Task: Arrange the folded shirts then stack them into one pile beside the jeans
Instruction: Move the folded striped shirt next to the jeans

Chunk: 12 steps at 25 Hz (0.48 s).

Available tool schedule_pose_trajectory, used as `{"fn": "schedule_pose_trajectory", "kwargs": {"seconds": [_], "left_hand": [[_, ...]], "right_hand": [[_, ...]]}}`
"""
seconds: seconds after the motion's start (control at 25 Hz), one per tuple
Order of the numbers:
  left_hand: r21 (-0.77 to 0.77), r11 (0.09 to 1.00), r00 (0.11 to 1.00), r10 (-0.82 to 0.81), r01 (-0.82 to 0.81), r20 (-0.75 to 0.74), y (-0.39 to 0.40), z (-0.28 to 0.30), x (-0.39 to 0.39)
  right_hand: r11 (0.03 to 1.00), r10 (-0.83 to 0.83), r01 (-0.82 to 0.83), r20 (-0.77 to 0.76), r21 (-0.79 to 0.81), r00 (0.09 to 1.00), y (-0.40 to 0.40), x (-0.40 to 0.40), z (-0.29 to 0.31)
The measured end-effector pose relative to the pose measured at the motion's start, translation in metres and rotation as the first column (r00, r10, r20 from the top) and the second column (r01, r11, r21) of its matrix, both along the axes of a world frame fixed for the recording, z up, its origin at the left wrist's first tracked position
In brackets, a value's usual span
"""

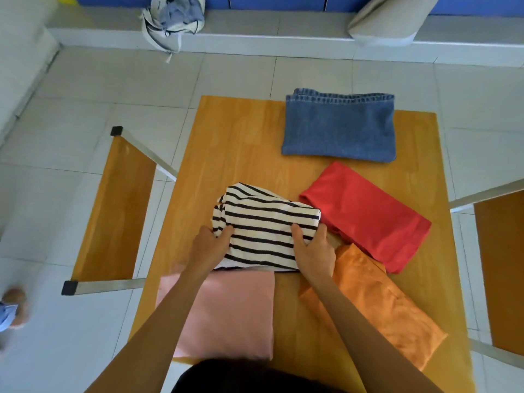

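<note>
A head-worn camera looks down on a wooden desk (241, 143) standing on a pale tiled floor (85, 89). Five folded garments lie on it: four shirts and one pair of jeans.

The jeans (338, 126), blue denim folded into a rectangle, lie at the far right of the desk. Just in front of them, nearer the person, lies a red shirt (368, 214), folded and turned at an angle. In front of that, at the near right, lies an orange shirt (380, 302), also angled, its far corner just beside the red one. At the near left lies a pink shirt (226, 313), flat and squared to the desk edge.

The fourth shirt, a striped shirt (263, 222) in white with dark bands, sits in the middle of the desk. Its near edge overlaps the far edge of the pink shirt, and its right side is just beside the red shirt.

Two bare hands hold the striped shirt. The left hand (208, 246) has its grip pinching the shirt's left edge, thumb on top. The right hand (313, 248) pinches the right edge in the same way.

Two wooden chairs flank the desk, a left chair (113, 211) and a right chair (499, 265). One bag (174, 18) and one grey cushion (388, 21) rest on a ledge against the far wall.
</note>
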<state>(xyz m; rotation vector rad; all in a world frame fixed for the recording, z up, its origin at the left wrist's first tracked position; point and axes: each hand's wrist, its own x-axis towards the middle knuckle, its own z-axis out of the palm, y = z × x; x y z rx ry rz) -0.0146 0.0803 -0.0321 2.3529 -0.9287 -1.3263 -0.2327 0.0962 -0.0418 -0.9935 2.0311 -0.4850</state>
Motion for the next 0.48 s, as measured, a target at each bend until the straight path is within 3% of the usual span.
{"fn": "schedule_pose_trajectory", "kwargs": {"seconds": [0.12, 0.32, 0.48], "left_hand": [[0.004, 0.999, 0.993, 0.044, -0.044, -0.108, -0.002, 0.006, 0.001], [-0.124, 0.992, 0.965, -0.034, 0.002, -0.259, -0.016, 0.017, 0.024], [-0.198, 0.979, 0.964, -0.004, -0.050, -0.264, -0.071, 0.035, 0.059]], "right_hand": [[1.000, -0.029, 0.029, 0.105, 0.002, 0.994, -0.005, -0.001, 0.004], [1.000, 0.005, -0.003, 0.233, -0.009, 0.973, -0.016, 0.008, 0.011], [0.996, 0.079, -0.061, 0.306, -0.071, 0.949, -0.066, 0.034, 0.024]]}}
